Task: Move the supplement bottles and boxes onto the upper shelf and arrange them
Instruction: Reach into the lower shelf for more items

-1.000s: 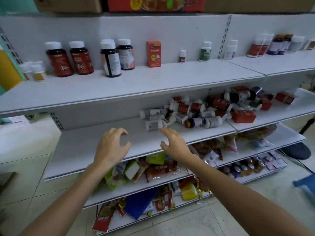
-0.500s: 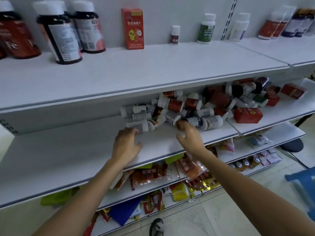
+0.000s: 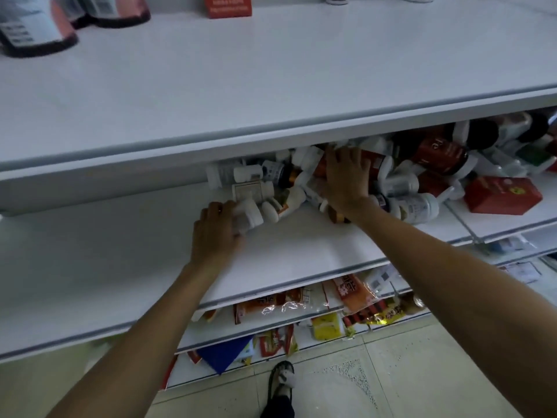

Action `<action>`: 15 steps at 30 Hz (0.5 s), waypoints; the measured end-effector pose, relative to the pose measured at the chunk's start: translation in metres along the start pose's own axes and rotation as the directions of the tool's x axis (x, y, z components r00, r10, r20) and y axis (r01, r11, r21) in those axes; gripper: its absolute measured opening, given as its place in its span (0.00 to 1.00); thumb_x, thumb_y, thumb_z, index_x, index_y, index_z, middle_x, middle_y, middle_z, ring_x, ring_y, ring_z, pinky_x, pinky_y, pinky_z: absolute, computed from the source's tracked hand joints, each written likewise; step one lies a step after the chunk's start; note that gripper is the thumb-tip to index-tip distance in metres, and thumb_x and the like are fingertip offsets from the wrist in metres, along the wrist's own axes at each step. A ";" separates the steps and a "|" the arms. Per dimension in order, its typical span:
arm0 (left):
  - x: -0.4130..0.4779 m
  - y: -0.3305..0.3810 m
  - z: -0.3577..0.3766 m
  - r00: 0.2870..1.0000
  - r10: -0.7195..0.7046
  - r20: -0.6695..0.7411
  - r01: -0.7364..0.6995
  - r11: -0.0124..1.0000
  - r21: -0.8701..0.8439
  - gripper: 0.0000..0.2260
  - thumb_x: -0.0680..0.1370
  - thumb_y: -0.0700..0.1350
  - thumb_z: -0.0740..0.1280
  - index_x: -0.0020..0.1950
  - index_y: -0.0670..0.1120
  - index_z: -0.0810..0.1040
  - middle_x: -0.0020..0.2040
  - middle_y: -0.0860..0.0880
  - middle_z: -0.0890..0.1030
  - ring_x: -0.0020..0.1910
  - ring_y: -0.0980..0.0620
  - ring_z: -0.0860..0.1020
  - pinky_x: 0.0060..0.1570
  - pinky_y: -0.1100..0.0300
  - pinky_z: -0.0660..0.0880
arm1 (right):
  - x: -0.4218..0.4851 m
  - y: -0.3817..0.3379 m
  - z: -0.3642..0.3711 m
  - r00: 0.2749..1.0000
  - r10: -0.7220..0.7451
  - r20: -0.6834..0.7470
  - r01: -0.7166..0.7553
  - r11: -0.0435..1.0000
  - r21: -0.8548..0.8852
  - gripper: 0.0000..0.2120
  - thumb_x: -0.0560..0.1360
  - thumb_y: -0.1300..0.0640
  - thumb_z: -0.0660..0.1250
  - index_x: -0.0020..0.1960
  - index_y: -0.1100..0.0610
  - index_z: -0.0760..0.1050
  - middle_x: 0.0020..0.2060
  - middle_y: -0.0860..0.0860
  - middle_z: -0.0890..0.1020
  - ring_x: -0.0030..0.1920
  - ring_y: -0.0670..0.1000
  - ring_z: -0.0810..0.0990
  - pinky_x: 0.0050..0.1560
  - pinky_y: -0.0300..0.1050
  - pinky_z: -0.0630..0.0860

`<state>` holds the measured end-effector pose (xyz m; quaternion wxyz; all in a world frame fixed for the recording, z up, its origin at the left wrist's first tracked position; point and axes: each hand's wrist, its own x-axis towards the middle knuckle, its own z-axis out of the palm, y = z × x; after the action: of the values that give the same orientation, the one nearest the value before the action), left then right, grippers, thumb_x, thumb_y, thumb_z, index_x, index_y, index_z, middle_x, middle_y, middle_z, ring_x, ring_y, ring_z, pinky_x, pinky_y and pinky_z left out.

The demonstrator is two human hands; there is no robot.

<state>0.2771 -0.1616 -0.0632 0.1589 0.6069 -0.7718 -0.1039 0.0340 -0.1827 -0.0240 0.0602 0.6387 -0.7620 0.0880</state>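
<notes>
**Supplement stock on the middle shelf, both hands at the pile**

Head view. Pile of bottles [image 3: 401, 185] lying jumbled on their sides towards the far right of the middle shelf [image 3: 120, 251], partly tucked under the lip of the upper shelf [image 3: 271, 70]. Mostly white tubs with white caps, several dark ones with red labels among them. Red box [image 3: 501, 194] lying flat at the right end of the pile, just beside the nearest white tubs.

Left hand [image 3: 215, 233] at the near left end of the pile, fingers curled round a small white bottle [image 3: 248, 217] lying on its side, thumb hidden. Right hand [image 3: 346, 179] further in and to the right, palm down, fingers spread and laid on a red-labelled bottle [image 3: 376, 164] on top of the pile.

On the upper shelf, dark bottles [image 3: 36, 28] standing at the far left, blurred and cut by the frame edge. Red carton [image 3: 227, 6] upright to their right, only its base in view.

Below, snack packets [image 3: 352, 289] on the lower shelves, and a sandalled foot [image 3: 281, 384] on the tiled floor [image 3: 422, 372]
</notes>
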 end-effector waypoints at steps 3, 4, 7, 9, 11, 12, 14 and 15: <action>-0.019 0.006 -0.012 0.993 -0.113 -0.023 0.103 0.957 -0.270 0.21 0.72 0.47 0.71 0.62 0.44 0.71 0.56 0.44 0.74 0.53 0.44 0.74 0.47 0.55 0.71 | -0.014 0.005 -0.010 0.995 -0.001 -0.101 0.010 0.996 0.084 0.35 0.73 0.42 0.66 0.70 0.63 0.63 0.67 0.63 0.68 0.68 0.63 0.62 0.66 0.57 0.59; -0.025 0.012 -0.019 0.991 -0.135 -0.022 0.118 0.921 -0.370 0.19 0.72 0.47 0.71 0.60 0.44 0.72 0.55 0.46 0.75 0.51 0.47 0.75 0.45 0.57 0.70 | -0.021 0.006 -0.014 0.990 0.019 -0.140 0.003 0.987 0.160 0.35 0.72 0.42 0.67 0.70 0.63 0.64 0.66 0.63 0.69 0.68 0.63 0.64 0.67 0.57 0.59; -0.048 0.038 -0.043 0.965 -0.257 0.054 0.236 0.760 -0.605 0.20 0.72 0.48 0.72 0.62 0.46 0.72 0.51 0.52 0.75 0.49 0.52 0.75 0.46 0.61 0.70 | -0.046 0.004 -0.028 0.987 0.074 -0.140 -0.009 0.908 0.419 0.30 0.71 0.44 0.70 0.66 0.60 0.69 0.63 0.61 0.73 0.65 0.62 0.69 0.64 0.57 0.66; -0.066 0.053 -0.055 0.933 -0.321 0.162 0.329 0.585 -0.741 0.20 0.73 0.48 0.70 0.63 0.46 0.71 0.51 0.51 0.76 0.50 0.52 0.76 0.49 0.58 0.73 | -0.069 0.001 -0.041 0.991 0.075 -0.110 0.009 0.788 0.616 0.24 0.70 0.46 0.71 0.60 0.59 0.73 0.55 0.59 0.78 0.57 0.60 0.75 0.55 0.55 0.73; -0.090 0.067 -0.067 0.901 -0.314 0.300 0.388 0.275 -0.880 0.17 0.77 0.46 0.66 0.63 0.41 0.72 0.48 0.48 0.79 0.47 0.50 0.78 0.49 0.55 0.75 | -0.097 -0.002 -0.059 0.997 0.064 -0.036 -0.015 0.658 0.753 0.18 0.70 0.50 0.72 0.55 0.59 0.76 0.49 0.56 0.81 0.49 0.55 0.78 0.47 0.47 0.74; -0.103 0.073 -0.074 0.894 -0.269 0.357 0.393 0.094 -0.915 0.14 0.78 0.45 0.62 0.62 0.40 0.72 0.46 0.46 0.79 0.45 0.50 0.78 0.49 0.54 0.75 | -0.112 -0.001 -0.065 0.998 0.052 0.019 -0.047 0.616 0.787 0.17 0.71 0.51 0.72 0.55 0.59 0.76 0.47 0.55 0.81 0.46 0.52 0.78 0.45 0.44 0.72; -0.134 0.083 -0.087 0.898 -0.173 0.406 0.381 -0.157 -0.911 0.12 0.79 0.44 0.56 0.56 0.40 0.74 0.45 0.43 0.78 0.44 0.47 0.77 0.48 0.52 0.74 | -0.142 0.001 -0.078 0.991 0.013 0.133 -0.120 0.532 0.838 0.16 0.71 0.51 0.72 0.53 0.59 0.77 0.45 0.52 0.81 0.46 0.50 0.78 0.45 0.41 0.72; -0.148 0.087 -0.094 0.901 -0.133 0.413 0.380 -0.218 -0.899 0.13 0.79 0.45 0.55 0.55 0.40 0.74 0.46 0.42 0.78 0.44 0.45 0.78 0.47 0.52 0.74 | -0.156 0.002 -0.086 0.984 -0.013 0.176 -0.149 0.474 0.868 0.16 0.70 0.51 0.73 0.53 0.59 0.77 0.46 0.52 0.81 0.46 0.50 0.79 0.45 0.40 0.73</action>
<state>0.2651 0.0060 0.0368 0.4704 0.4077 -0.2875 -0.7279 0.0577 -0.0144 0.0283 -0.3393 0.5534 -0.6365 0.4166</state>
